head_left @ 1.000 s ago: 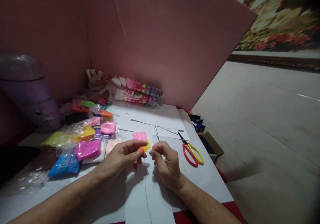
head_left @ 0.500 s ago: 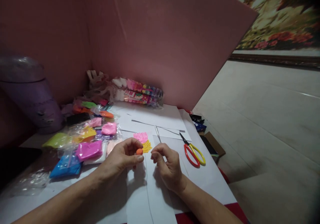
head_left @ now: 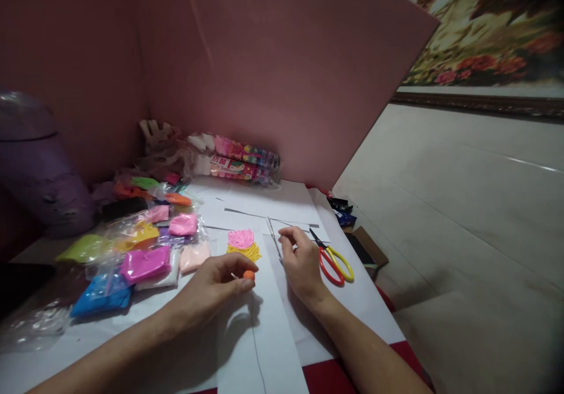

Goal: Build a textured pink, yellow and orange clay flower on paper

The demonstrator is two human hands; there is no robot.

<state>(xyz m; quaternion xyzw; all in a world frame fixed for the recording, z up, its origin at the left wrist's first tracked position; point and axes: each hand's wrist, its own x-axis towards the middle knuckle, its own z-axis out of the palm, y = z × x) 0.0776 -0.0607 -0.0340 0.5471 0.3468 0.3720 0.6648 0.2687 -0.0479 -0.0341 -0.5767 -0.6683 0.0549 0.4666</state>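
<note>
My left hand (head_left: pixel 220 282) pinches a small orange clay ball (head_left: pixel 249 275) between thumb and fingertips, above a white paper strip (head_left: pixel 273 335) with a dark line along it. Curled with the fingertips slightly apart, my right hand (head_left: pixel 302 259) is beside a slim silver metal tool (head_left: pixel 274 238) that lies on the paper. I cannot make out the tool's exact kind or whether the fingers touch it. Beyond my left hand sits a flat clay piece, its upper part pink (head_left: pixel 241 238) and its lower part yellow (head_left: pixel 244 252), both with a ridged surface.
Scissors (head_left: pixel 331 262) with red and yellow handles lie right of my right hand. Bags of coloured clay (head_left: pixel 145 265) crowd the left, near a purple bottle (head_left: pixel 48 177). Packed clay sets (head_left: pixel 238 162) rest at the back against a pink panel (head_left: pixel 264 77).
My right hand has moved away from the orange ball, forward and right to the silver tool. My left hand still holds the ball, slightly lower in view. The view has shifted a little.
</note>
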